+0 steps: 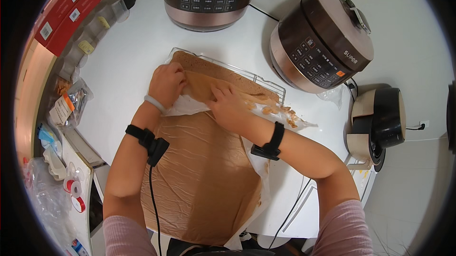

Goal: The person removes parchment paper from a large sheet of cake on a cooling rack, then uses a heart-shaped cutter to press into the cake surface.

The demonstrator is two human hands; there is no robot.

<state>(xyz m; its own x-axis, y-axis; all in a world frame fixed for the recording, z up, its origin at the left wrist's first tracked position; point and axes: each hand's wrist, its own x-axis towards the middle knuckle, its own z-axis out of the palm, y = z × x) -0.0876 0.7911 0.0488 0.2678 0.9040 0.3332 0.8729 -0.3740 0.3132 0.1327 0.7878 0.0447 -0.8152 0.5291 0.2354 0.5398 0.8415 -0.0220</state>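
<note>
A brown sheet of sponge cake point(221, 71) lies on a wire cooling rack point(274, 86) on the white table. A thin brown layer lies over its near part, with white parchment paper point(187, 105) beneath my hands. My left hand point(167, 83) pinches the layer's edge at the left. My right hand point(226, 104) rests on it with the fingers bent; whether they grip it is unclear. Nearer my body a large brown, wrinkled sheet point(203, 177) reaches over the table's front edge, with white paper along its right side. Brown crumbs point(292, 117) lie at the right end.
Two electric pressure cookers point(210, 3) point(317, 42) stand beyond the rack. An air fryer point(377, 124) is at the right. Jars point(85, 42), red boxes point(74, 10) and plastic packets point(73, 103) line the left side. Black cables hang from both wrist straps.
</note>
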